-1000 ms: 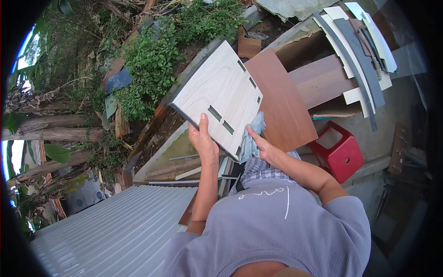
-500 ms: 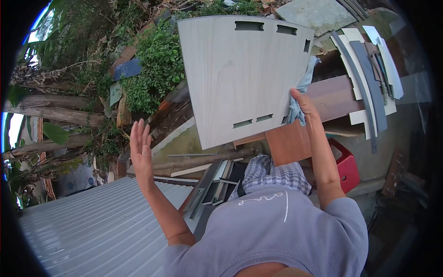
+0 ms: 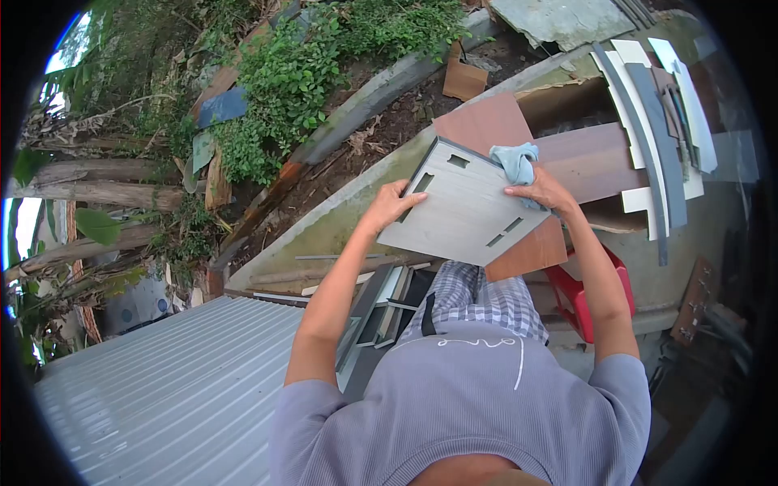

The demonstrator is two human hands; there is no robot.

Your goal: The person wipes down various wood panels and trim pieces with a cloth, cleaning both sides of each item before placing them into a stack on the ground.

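A pale wood-grain panel (image 3: 462, 202) with several dark rectangular slots is held tilted in front of my body. My left hand (image 3: 392, 206) grips its left edge, thumb on the near face and fingers behind. At the opposite edge, my right hand (image 3: 545, 193) holds a light blue cloth (image 3: 515, 162) against the panel, its thumb lying over the edge. The cloth is bunched over the panel's upper right corner. Beneath the panel lie reddish-brown boards (image 3: 531, 251), partly covered by it.
White and grey strips (image 3: 648, 138) are stacked on a brown board (image 3: 587, 162) at right. A red plastic stool (image 3: 579, 292) stands by my right arm. Corrugated metal sheeting (image 3: 178, 381) lies at lower left, near dark frame pieces (image 3: 381, 316). Green shrubs (image 3: 284, 113) grow beyond a concrete edge.
The panel has come down and tilted, looking smaller now. My left hand, raised and apart before, has taken hold of its left edge. The cloth has shifted up to the corner.
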